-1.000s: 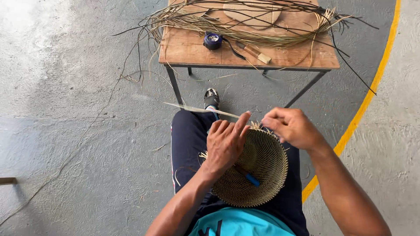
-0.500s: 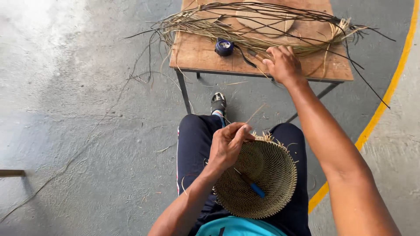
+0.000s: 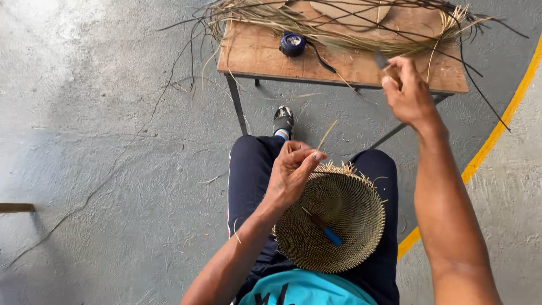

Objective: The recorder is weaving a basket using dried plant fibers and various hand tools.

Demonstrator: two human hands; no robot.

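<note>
Lifted back off the worktop (image 3: pixel 265 53), the right hand (image 3: pixel 407 93) now grips a small knife (image 3: pixel 381 61) above its near edge. On the lap, the woven basket (image 3: pixel 333 226) rests; the left hand (image 3: pixel 292 169) pinches a straw strand (image 3: pixel 327 134) at its rim.

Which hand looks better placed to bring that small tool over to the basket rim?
Right, probably. The right hand already grips the small tool above the wooden table, while the left hand is occupied pinching a fibre at the woven basket.

bare concrete floor (image 3: pixel 96 147) lies open to the left; straw-piled wooden table (image 3: pixel 265 53) blocks the way ahead.
</note>
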